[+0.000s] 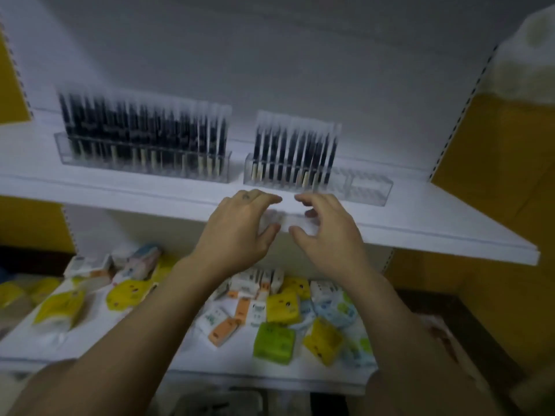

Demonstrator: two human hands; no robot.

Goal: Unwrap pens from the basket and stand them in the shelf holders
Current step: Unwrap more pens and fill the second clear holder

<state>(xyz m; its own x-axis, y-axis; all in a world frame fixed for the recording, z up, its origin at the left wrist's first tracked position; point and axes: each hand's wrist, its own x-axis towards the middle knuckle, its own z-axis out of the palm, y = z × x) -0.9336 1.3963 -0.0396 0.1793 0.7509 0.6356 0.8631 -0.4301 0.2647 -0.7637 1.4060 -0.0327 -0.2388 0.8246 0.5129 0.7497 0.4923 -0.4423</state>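
Both my hands are raised in front of the upper white shelf (420,223), close together. Between them is a blurred clear wrapper (285,220) with something pale inside. My left hand (240,229) and my right hand (327,232) both curl their fingers round its ends. Behind them on the shelf stand two clear holders. The left holder (144,160) is full of dark pens in clear sleeves. The right holder (360,184) has several pens (294,151) in its left part, and its right end is bare. The basket is hardly visible at the bottom edge.
A lower white shelf (120,340) carries several small tissue packs (273,343) in yellow, green, orange and white. Yellow panels (495,175) and perforated uprights flank the shelves. A grey back wall rises behind the holders.
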